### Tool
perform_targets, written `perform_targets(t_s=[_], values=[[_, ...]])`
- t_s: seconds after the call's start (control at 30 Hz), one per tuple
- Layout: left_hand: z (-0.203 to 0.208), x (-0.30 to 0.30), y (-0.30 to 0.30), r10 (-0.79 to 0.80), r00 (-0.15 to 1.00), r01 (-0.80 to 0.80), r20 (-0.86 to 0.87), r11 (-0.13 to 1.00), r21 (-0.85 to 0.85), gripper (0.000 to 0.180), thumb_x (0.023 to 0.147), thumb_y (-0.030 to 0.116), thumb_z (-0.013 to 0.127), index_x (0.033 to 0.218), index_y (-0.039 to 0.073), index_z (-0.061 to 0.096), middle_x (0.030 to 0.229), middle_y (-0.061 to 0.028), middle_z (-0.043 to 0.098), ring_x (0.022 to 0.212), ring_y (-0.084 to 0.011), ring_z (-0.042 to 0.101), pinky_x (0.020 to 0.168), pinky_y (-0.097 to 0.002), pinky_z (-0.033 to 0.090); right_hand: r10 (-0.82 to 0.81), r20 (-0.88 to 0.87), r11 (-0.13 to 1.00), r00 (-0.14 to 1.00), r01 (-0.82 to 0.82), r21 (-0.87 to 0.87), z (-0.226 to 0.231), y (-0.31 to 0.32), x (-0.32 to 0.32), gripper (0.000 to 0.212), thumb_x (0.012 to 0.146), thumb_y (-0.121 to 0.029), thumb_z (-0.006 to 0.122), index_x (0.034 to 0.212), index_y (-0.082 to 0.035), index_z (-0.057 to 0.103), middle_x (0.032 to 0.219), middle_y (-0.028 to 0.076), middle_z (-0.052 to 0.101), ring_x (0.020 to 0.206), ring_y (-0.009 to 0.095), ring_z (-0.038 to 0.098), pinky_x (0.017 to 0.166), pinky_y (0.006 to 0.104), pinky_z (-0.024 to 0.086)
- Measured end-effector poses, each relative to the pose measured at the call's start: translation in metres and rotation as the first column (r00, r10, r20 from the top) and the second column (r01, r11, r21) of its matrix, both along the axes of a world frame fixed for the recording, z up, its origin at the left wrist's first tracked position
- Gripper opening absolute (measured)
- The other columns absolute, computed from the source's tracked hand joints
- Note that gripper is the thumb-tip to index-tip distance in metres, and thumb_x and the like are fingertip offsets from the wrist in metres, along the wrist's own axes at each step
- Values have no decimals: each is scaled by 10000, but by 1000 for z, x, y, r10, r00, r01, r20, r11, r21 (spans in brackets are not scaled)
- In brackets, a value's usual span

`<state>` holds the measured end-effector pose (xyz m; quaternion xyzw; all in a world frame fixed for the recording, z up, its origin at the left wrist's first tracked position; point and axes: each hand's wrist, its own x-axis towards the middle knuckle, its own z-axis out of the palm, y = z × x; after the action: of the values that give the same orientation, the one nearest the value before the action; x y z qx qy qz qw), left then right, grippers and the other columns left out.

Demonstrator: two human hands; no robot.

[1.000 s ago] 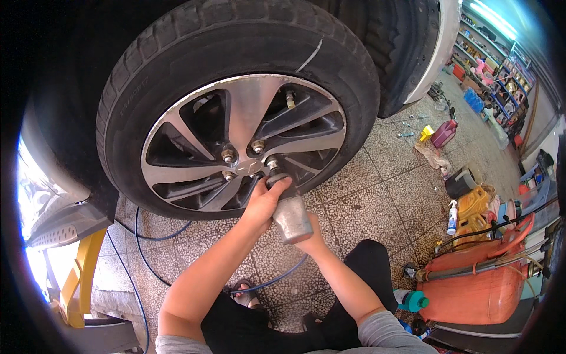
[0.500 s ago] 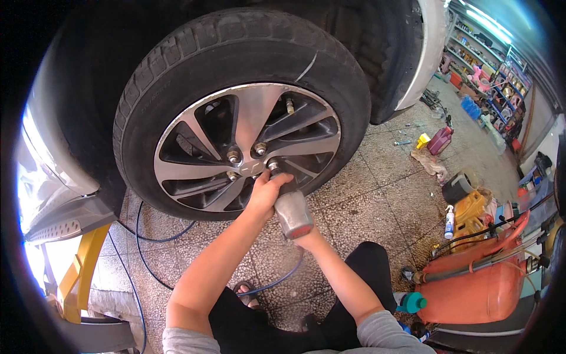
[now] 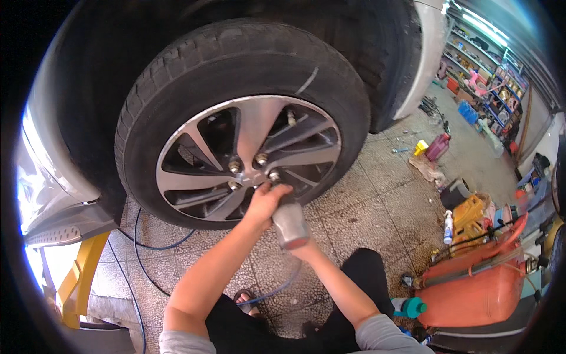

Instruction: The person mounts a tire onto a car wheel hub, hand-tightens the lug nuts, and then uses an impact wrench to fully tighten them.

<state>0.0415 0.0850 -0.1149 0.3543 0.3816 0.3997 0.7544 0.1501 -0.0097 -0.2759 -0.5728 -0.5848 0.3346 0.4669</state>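
A grey impact wrench [image 3: 290, 225] with a red rear end points at the hub of a car wheel [image 3: 254, 121]. My left hand [image 3: 265, 205] is closed around the front of the wrench. My right hand [image 3: 304, 250] is under its rear, closed at the handle, with most of the fingers hidden behind the tool body. Just ahead of the wrench's nose, at the lower right of the hub, is a lug nut [image 3: 274, 175]; whether the socket touches it I cannot tell. More lug nuts [image 3: 261, 159] show around the hub. The black tire [image 3: 144, 118] bears a white chalk-like mark.
A yellow lift arm [image 3: 82, 277] stands at the left below the car's sill. Dark hoses [image 3: 138, 251] loop over the speckled floor, and a blue hose [image 3: 274, 290] runs between my legs. An orange tank [image 3: 471, 295] and yellow jugs [image 3: 469, 215] stand at the right.
The whole view has shifted slightly, so the wheel sits a little lower. The wrench and both hands moved down a little with it, and the lug nut by its nose is more exposed.
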Motion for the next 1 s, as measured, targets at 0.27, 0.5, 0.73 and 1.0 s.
perform_targets(t_s=[0.27,0.5,0.73,1.0], values=[[13,1,2,-11,999,13,42,999,-45,419,827,41,744,1188,-66,562,1050,-152,680,895,-228,669,755,-369,560,9,87,993,996,2,-119,17,9,-9,442,962,-131,627,1373,-66,477,1239,98,579,1101,220,594,909,349,524],[-10,5,1,13,998,-6,-55,992,130,396,828,50,746,1169,-38,566,1025,-121,672,876,-206,652,780,-351,548,8,-163,998,987,2,61,19,15,-22,468,1043,-154,494,1482,-78,350,1371,118,507,1242,245,519,1013,363,485],[-2,-2,-15,-44,993,53,-106,996,79,350,846,105,737,1138,-17,585,944,-90,669,799,-184,645,701,-341,544,49,-183,996,982,-35,80,-18,0,-23,375,982,-137,599,1321,-61,457,1164,93,608,1024,189,629,863,347,550],[-1,-59,-50,-65,996,65,-67,998,1,312,838,48,713,1122,5,593,1009,-93,665,905,-211,664,790,-356,559,110,-85,989,990,-101,105,33,-47,-60,215,810,-125,766,990,-52,673,873,51,711,763,172,682,688,336,551]])
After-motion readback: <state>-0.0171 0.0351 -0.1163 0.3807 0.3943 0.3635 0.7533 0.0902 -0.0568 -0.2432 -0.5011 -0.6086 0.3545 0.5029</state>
